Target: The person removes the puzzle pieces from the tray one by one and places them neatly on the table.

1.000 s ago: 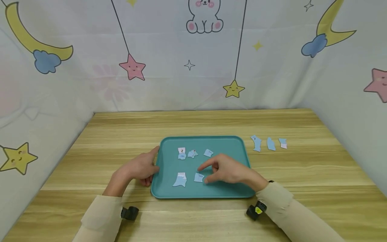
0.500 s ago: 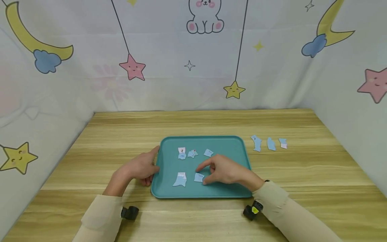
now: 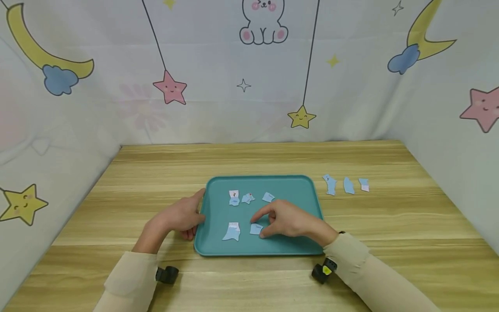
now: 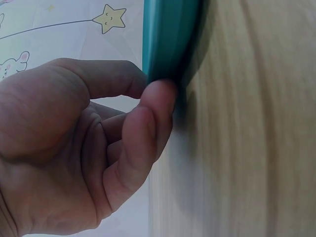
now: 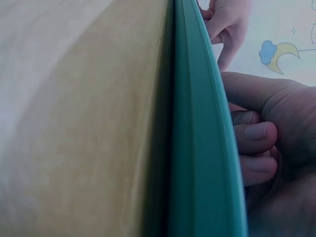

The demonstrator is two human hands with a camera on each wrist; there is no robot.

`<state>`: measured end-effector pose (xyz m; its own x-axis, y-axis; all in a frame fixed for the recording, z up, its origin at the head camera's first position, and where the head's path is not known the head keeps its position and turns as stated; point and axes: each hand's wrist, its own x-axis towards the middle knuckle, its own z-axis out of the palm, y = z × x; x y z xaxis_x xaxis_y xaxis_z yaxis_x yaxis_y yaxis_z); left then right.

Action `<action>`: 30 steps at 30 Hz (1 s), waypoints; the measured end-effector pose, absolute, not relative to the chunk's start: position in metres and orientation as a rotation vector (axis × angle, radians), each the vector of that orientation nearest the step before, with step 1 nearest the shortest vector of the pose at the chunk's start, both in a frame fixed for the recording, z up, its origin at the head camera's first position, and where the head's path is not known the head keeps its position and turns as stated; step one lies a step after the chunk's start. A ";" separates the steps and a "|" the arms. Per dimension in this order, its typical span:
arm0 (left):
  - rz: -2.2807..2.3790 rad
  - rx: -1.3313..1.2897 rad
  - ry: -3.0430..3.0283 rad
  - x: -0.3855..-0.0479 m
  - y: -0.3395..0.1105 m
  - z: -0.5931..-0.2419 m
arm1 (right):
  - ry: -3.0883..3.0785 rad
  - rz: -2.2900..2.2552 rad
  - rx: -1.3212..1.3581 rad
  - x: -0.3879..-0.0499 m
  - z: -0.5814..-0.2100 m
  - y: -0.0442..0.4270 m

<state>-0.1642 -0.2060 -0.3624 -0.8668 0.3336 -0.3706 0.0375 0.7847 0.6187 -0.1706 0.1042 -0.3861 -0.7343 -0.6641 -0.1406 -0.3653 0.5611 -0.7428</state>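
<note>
A teal tray (image 3: 296, 186) lies flat on the wooden table. My left hand (image 3: 183, 216) grips its left rim, thumb on the rim and other fingers by the outer side, as the left wrist view (image 4: 98, 128) also shows. Over the tray, my right hand (image 3: 286, 220) has its index finger and thumb at opposite edges of a small light-blue puzzle piece (image 3: 255, 229), its other fingers curled in. Left of it lies a larger puzzle piece (image 3: 233, 232). A pink-topped piece (image 3: 234, 198), a jagged piece (image 3: 247, 198) and another blue piece (image 3: 268, 197) form the upper row.
Right of the tray, on the table (image 3: 390, 225), lie a long puzzle piece (image 3: 330, 185), a narrow blue one (image 3: 348, 185) and a small blue-and-pink one (image 3: 364, 185). Printed cloth walls (image 3: 210, 121) stand behind and at both sides.
My right hand has shifted slightly left, bringing its index finger and thumb closer around the small puzzle piece. The left hand and tray stay put.
</note>
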 end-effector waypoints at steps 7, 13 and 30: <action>0.853 0.291 2.512 -0.165 -0.206 -0.361 | 2.400 -1.005 -0.840 -0.171 -0.386 0.104; 0.850 0.278 2.515 -0.164 -0.206 -0.361 | 2.395 -1.020 -0.848 -0.171 -0.387 0.104; 0.856 0.277 2.518 -0.163 -0.205 -0.363 | 2.290 -1.239 -0.692 -0.177 -0.378 0.133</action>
<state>-0.1630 -0.2049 -0.3629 -0.8723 0.3287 -0.3620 0.0401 0.7859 0.6170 -0.1766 0.1331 -0.3777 -0.7760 -0.6143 -0.1430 -0.2164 0.4722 -0.8545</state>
